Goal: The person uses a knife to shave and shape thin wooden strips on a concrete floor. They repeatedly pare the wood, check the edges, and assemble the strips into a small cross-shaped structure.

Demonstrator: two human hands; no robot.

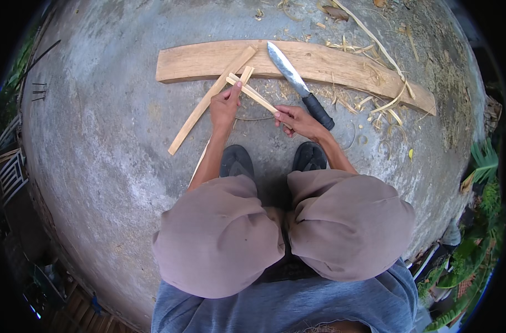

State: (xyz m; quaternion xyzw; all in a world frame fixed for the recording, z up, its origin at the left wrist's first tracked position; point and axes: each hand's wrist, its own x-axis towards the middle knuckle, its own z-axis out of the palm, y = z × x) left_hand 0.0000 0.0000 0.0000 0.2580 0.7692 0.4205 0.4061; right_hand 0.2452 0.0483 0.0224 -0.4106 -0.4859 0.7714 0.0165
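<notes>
Grasping one end of a narrow strip of pale wood (256, 97), the left hand (225, 105) pinches it between thumb and fingers, while the right hand (298, 120) holds the opposite end, its thumb laid along the wood. The strip slants between the two hands, above the floor and just in front of the plank. A second pale stick (247, 72) crosses it at the left fingertips; its upper end shows, but where its lower end lies I cannot tell. A thin pale sliver (200, 161) runs beside the left forearm.

A broad, curved wooden plank (331, 66) lies across the concrete floor (108, 133), beyond the hands. It bears the blade of a large knife (300, 84), whose black handle (318, 111) reaches over the near edge, close to the right hand. A longer flat piece of wood (200, 116) has its upper end over the plank and slopes toward the lower left, passing just beside the left hand. Curled shavings (394, 114) gather on and around the plank's right half, and a long, thin strand (375, 41) trails across that end. Below the hands are two dark sandals (237, 160) on the person's feet.
</notes>
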